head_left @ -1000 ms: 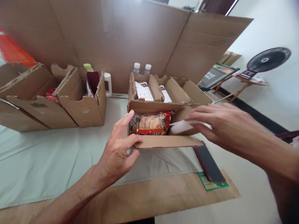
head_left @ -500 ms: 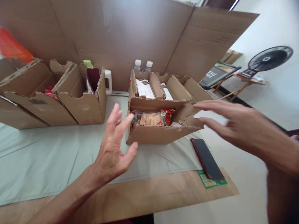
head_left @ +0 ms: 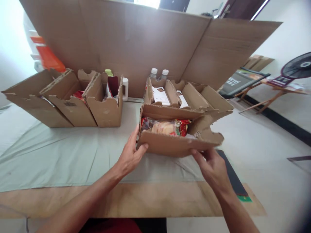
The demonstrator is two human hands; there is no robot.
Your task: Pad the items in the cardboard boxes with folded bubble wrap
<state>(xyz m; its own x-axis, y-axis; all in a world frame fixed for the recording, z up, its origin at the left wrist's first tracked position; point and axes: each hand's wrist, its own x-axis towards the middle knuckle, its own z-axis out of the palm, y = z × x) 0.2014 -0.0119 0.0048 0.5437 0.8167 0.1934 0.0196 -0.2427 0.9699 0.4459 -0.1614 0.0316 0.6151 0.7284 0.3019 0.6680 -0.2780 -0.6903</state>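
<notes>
An open cardboard box [head_left: 167, 145] sits on the pale green cloth in front of me. Inside lies a red snack packet [head_left: 167, 127] of round crackers, with a bit of white wrapping beside it. My left hand [head_left: 131, 154] grips the box's near left corner, thumb on the front wall. My right hand [head_left: 213, 166] holds the lower front edge near the right corner, fingers curled under it. The box's right flap is torn and sticks out to the right.
Behind it stand two boxes [head_left: 184, 94] with white cartons and two water bottles [head_left: 157, 73]. Several open boxes [head_left: 73, 103] are at the left. A dark phone [head_left: 232, 176] lies by my right hand. A tall cardboard sheet [head_left: 145, 42] walls the back.
Both hands were lifted open above the box half a second ago; now they have come down and taken hold of its front corners. The camera has shifted back and left.
</notes>
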